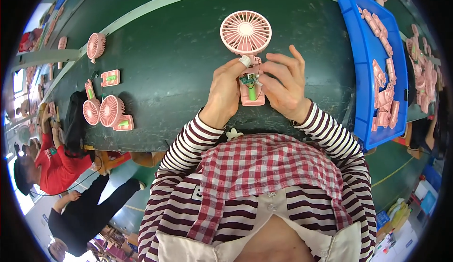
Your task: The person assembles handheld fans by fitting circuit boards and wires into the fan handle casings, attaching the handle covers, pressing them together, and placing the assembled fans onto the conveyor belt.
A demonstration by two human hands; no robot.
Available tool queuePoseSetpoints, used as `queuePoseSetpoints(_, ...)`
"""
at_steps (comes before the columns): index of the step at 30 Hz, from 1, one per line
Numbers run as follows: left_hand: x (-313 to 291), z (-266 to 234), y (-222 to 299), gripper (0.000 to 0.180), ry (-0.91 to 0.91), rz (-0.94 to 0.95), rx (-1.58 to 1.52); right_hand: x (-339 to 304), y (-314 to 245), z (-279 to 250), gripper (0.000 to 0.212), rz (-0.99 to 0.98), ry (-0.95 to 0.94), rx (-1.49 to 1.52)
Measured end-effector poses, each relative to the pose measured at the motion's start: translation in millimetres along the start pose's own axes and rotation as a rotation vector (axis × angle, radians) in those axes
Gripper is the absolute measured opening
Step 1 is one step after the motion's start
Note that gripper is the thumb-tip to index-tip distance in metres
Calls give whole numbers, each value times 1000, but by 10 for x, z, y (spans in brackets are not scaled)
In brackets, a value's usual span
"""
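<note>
A pink handheld fan (246, 31) lies in front of me with its round white-grilled head pointing away. Its handle (253, 102) is opened up, showing a green battery (252, 92) and a small green circuit board (247, 79) with a dark display. My left hand (223, 91) grips the fan's handle from the left; a white wrap covers one fingertip. On the other side, my right hand (286, 83) has its thumb and a finger close together at the board's right edge, the other fingers raised. Whether anything small is between those fingertips is hidden.
A blue bin (357, 73) holding pink casing parts (386, 94) stands at the right of the dark green table (179, 49). More pink fans (112, 110) and an opened handle with a battery (111, 78) lie at the left. People (59, 167) are beyond the table's left end.
</note>
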State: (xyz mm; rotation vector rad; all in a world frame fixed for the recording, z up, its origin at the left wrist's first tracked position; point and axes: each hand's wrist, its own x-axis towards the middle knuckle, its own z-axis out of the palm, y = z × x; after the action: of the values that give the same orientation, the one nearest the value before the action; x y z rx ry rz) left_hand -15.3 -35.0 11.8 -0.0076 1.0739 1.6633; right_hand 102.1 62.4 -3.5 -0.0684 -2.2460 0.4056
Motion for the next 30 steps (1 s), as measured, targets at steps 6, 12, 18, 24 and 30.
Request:
queuePoseSetpoints(6, 25, 55, -56, 22, 13, -3, 27, -20, 47, -54, 14, 12, -42, -34)
queuePoseSetpoints(12, 42, 55, -87, 25, 19, -37, 86, 1, 76, -112, 19, 78, -125, 9)
queuePoseSetpoints(18, 77, 76, -13, 28, 19, -83, 59, 135, 151, -202, 17, 206, -195, 211)
queuePoseSetpoints(24, 31, 144, 70, 29, 1, -125, 25, 203, 194, -267, 12, 272, -259, 309)
queuePoseSetpoints(30, 17, 122, 65, 29, -44, -136, 0, 267, 201, -322, 13, 279, -320, 330)
